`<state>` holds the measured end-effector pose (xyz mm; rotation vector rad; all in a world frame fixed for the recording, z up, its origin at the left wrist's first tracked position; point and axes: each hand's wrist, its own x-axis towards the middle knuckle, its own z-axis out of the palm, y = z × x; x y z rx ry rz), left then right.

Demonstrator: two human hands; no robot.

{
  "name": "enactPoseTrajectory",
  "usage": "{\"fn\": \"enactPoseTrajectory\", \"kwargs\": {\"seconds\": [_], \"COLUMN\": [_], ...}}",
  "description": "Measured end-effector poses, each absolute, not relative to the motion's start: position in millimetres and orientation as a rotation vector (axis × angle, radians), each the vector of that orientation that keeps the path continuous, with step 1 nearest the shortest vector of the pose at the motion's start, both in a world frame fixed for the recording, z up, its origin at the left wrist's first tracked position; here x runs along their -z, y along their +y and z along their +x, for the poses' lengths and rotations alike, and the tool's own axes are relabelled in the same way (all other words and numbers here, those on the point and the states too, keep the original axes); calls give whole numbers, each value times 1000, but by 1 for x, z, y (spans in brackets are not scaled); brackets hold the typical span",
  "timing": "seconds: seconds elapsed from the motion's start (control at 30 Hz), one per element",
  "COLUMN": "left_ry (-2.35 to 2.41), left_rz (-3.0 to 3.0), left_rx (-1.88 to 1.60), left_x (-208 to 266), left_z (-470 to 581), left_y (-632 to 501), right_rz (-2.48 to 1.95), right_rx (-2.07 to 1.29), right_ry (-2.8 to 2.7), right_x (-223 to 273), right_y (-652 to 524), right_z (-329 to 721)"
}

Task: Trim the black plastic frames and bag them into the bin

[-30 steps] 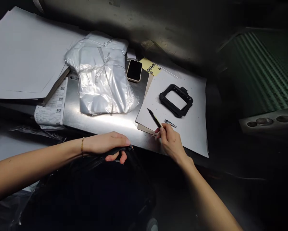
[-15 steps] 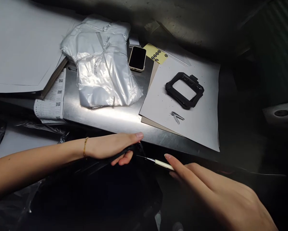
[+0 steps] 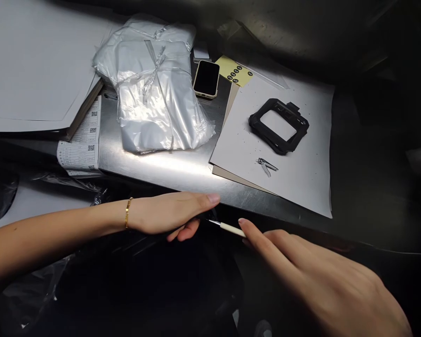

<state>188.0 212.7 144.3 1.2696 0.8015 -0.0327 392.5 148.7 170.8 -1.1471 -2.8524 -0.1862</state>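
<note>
In the lower middle, my left hand [image 3: 171,213] is closed around a black part, its thumb lying along the top. That part is mostly lost against the dark background, so its shape cannot be made out. My right hand [image 3: 322,267] pinches a slim craft knife [image 3: 233,229] by its pale handle, index finger stretched along it. The knife's thin metal tip points left, close to the black part beside my left fingers; whether it touches is unclear. Beyond the hands, a black plastic frame [image 3: 259,131] and a nail clipper [image 3: 266,166] lie on white sheets [image 3: 301,178].
Bundled clear plastic bags [image 3: 154,103] are tied on the metal table [image 3: 161,168]. A phone [image 3: 206,77] and a yellow sticker sheet [image 3: 227,70] lie to their right. Left stand stacked large white sheets [image 3: 31,65] and printed labels [image 3: 80,150]. Small dark scraps dot the white sheets.
The view has shifted slightly, so the table items sit a little farther right. The knife has moved a little closer to my left hand; both grips are kept.
</note>
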Motion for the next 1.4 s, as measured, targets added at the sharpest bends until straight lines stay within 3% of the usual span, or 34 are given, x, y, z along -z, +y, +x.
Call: {"fn": "enactPoseTrajectory", "kwargs": {"seconds": [0.27,0.93,1.4], "left_ry": [863,848,872], "left_rz": [1307,1295,1279], "left_rx": [61,40,56], "left_x": [-146,-145,-146], "left_z": [183,186,190], "left_y": [206,206,209], "right_rz": [-984,-1239,-1110], "right_rx": [205,160,197], "right_ry": [-2926,-2740,-2859], "right_x": [-180,-169,-175], "right_y": [151,134,151], "right_z": [380,400,392]}}
